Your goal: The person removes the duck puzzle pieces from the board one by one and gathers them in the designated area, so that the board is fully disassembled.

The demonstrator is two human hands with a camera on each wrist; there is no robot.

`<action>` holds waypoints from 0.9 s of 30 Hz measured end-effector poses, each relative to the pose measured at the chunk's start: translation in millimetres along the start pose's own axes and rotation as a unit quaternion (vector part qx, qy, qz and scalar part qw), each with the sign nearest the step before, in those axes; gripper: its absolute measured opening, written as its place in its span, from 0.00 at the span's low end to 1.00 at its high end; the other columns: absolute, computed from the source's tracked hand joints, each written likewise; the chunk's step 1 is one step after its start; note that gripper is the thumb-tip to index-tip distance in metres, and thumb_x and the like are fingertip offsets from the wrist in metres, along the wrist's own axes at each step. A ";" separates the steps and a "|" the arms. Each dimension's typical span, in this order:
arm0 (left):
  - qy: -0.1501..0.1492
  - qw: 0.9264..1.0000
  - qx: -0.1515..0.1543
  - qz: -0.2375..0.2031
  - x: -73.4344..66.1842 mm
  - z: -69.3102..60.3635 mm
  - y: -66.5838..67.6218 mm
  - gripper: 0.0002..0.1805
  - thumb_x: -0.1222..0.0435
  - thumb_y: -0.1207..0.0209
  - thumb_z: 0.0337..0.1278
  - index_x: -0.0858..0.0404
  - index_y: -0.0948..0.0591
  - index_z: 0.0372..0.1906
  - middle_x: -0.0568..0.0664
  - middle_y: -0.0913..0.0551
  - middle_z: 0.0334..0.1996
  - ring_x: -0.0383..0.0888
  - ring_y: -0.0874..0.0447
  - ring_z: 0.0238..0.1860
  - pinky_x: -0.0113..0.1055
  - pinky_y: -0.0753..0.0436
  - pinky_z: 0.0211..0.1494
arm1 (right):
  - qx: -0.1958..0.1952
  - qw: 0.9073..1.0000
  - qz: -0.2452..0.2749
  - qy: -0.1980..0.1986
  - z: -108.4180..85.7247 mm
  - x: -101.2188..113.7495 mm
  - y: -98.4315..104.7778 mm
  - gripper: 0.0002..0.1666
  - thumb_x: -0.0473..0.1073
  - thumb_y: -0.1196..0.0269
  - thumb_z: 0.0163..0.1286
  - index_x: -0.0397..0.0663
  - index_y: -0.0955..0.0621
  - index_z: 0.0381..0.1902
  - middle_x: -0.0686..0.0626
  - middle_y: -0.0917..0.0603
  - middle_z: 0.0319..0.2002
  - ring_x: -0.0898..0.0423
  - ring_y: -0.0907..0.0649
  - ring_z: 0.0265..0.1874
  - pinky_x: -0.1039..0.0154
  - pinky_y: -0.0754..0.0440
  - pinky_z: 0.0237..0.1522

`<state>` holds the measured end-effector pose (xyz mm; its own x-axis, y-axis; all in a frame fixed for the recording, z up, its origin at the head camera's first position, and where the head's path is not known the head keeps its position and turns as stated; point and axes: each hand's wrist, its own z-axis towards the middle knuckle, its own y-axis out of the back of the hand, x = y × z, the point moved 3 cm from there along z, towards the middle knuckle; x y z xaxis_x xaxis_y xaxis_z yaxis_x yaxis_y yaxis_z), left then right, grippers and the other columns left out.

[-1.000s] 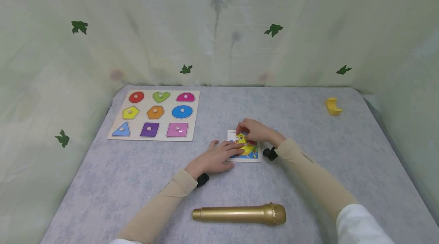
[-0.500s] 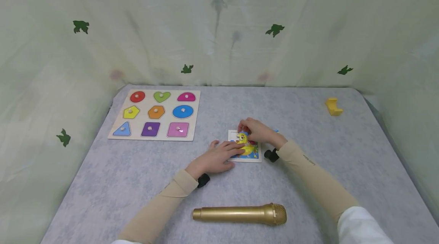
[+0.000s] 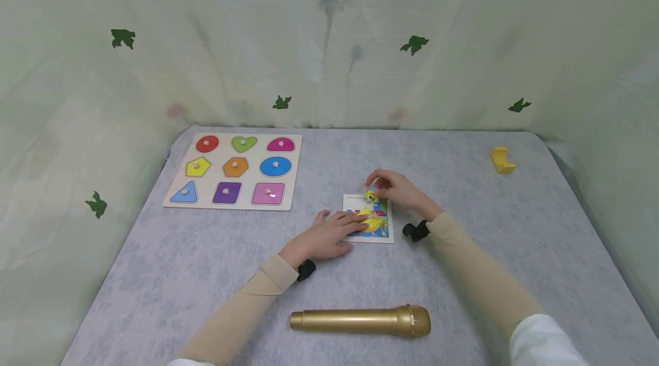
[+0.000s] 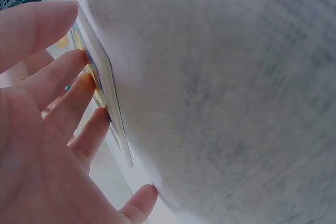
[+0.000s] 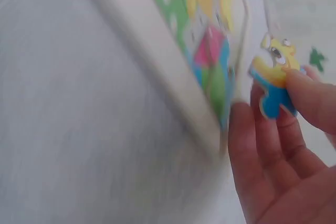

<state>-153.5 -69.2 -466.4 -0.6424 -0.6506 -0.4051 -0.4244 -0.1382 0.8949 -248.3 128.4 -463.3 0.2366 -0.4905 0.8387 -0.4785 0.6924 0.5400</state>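
Observation:
A small jigsaw puzzle in a white frame (image 3: 389,237) lies on the table, with a yellow figure on a colourful picture. My right hand (image 3: 401,190) pinches a yellow and blue puzzle piece (image 5: 273,80) between thumb and fingers, above the puzzle's far edge. A yellow face with an eye is printed on that piece. My left hand (image 3: 325,235) rests its fingertips on the left part of the puzzle, fingers extended. In the left wrist view those fingers (image 4: 73,103) touch the puzzle's surface. A bare pale area shows in the frame's upper left.
A wooden shape board (image 3: 231,179) with knobbed coloured pieces lies at the back left. Near the front edge is a gold microphone (image 3: 360,321). A yellow block (image 3: 501,160) stands at the back right. A pale curtain (image 3: 329,40) hangs behind the table.
My right hand has lifted the puzzle piece out of the puzzle's upper part and moved slightly right and away. My left hand has stayed on the puzzle.

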 end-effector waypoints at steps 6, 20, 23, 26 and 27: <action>-0.001 1.000 -0.003 -0.004 0.0 -0.1 0.0 0.28 0.58 0.47 0.68 0.51 0.35 0.71 0.40 0.44 0.73 0.44 0.49 0.71 0.62 0.52 0.65 | -0.045 0.996 0.048 -0.063 -24.3 -20.4 36.6 0.13 0.36 0.40 0.69 0.32 0.22 0.48 0.42 0.23 0.37 0.49 0.23 0.31 0.60 0.23 0.33; 0.000 1.000 -0.010 -0.014 0.3 -1.0 -0.1 0.28 0.59 0.47 0.67 0.51 0.34 0.71 0.41 0.43 0.73 0.45 0.48 0.71 0.62 0.52 0.65 | -0.082 0.988 -0.033 -0.129 -76.3 -59.4 74.6 0.11 0.36 0.40 0.68 0.33 0.19 0.43 0.43 0.19 0.36 0.53 0.26 0.31 0.62 0.28 0.30; -0.003 1.000 -0.013 -0.015 0.4 -0.6 -0.5 0.28 0.59 0.47 0.67 0.51 0.34 0.71 0.41 0.43 0.73 0.45 0.48 0.71 0.62 0.52 0.65 | -0.075 0.988 -0.060 -0.125 -75.0 -61.8 71.7 0.09 0.35 0.39 0.67 0.34 0.19 0.41 0.44 0.19 0.35 0.53 0.25 0.32 0.61 0.28 0.33; -0.005 1.000 -0.015 -0.017 0.5 -0.2 -0.9 0.28 0.59 0.47 0.67 0.52 0.34 0.71 0.41 0.43 0.73 0.45 0.48 0.71 0.62 0.52 0.65 | -0.074 0.986 -0.104 -0.110 -72.9 -61.3 68.8 0.05 0.35 0.39 0.66 0.36 0.19 0.37 0.46 0.20 0.32 0.53 0.25 0.32 0.60 0.29 0.35; -0.005 1.000 -0.015 -0.018 0.6 0.0 -1.0 0.28 0.59 0.47 0.67 0.52 0.34 0.71 0.41 0.43 0.73 0.45 0.47 0.71 0.62 0.52 0.65 | -0.075 0.985 -0.119 -0.104 -72.4 -60.5 68.1 0.04 0.34 0.38 0.65 0.37 0.19 0.36 0.46 0.20 0.31 0.52 0.25 0.31 0.59 0.29 0.35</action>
<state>-153.4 -69.4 -467.5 -0.6337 -0.6367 -0.4394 -0.4282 -0.1843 0.8847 -234.0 243.5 -472.2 0.1419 -0.7354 0.6626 -0.2970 0.6069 0.7372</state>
